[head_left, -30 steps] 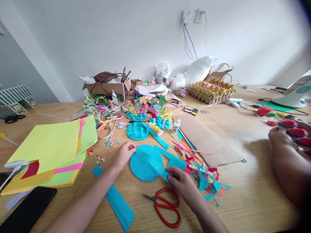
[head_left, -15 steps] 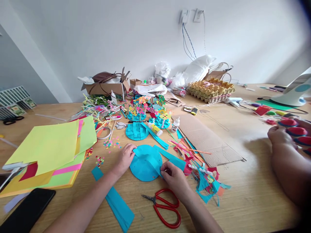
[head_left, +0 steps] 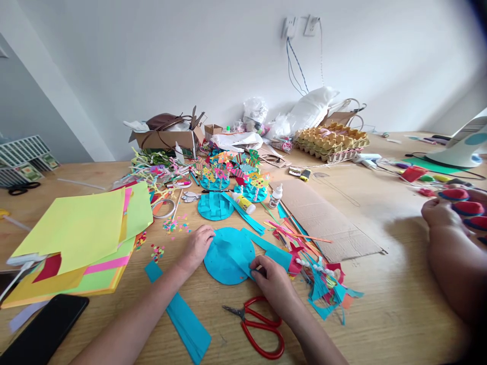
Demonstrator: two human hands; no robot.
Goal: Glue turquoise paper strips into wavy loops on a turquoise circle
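Four blue discs (head_left: 221, 266) on one table (head_left: 384, 324)

I count the wearer's two hands, left hand (head_left: 196, 248) and right hand (head_left: 272, 281), with one blue strip (head_left: 239, 256) between them across one near disc (head_left: 218, 263). Farther off I make it three more: one middle disc (head_left: 215, 207), then two decorated discs (head_left: 262, 196). Scissors come to two: a red-handled pair (head_left: 242, 314) near, a black-handled pair (head_left: 23, 189) far left. I get three bottles: one lying bottle (head_left: 244, 203), one upright bottle (head_left: 276, 196), one far bottle (head_left: 178, 153). One phone (head_left: 43, 332) at near left, one cardboard sheet (head_left: 327, 218) at right. Two wall sockets (head_left: 312, 25). At right, at least one co-worker's hand (head_left: 439, 213) and at least three red-and-blue rounds (head_left: 454, 194). The left paper sheets (head_left: 83, 228) overlap too much to count.
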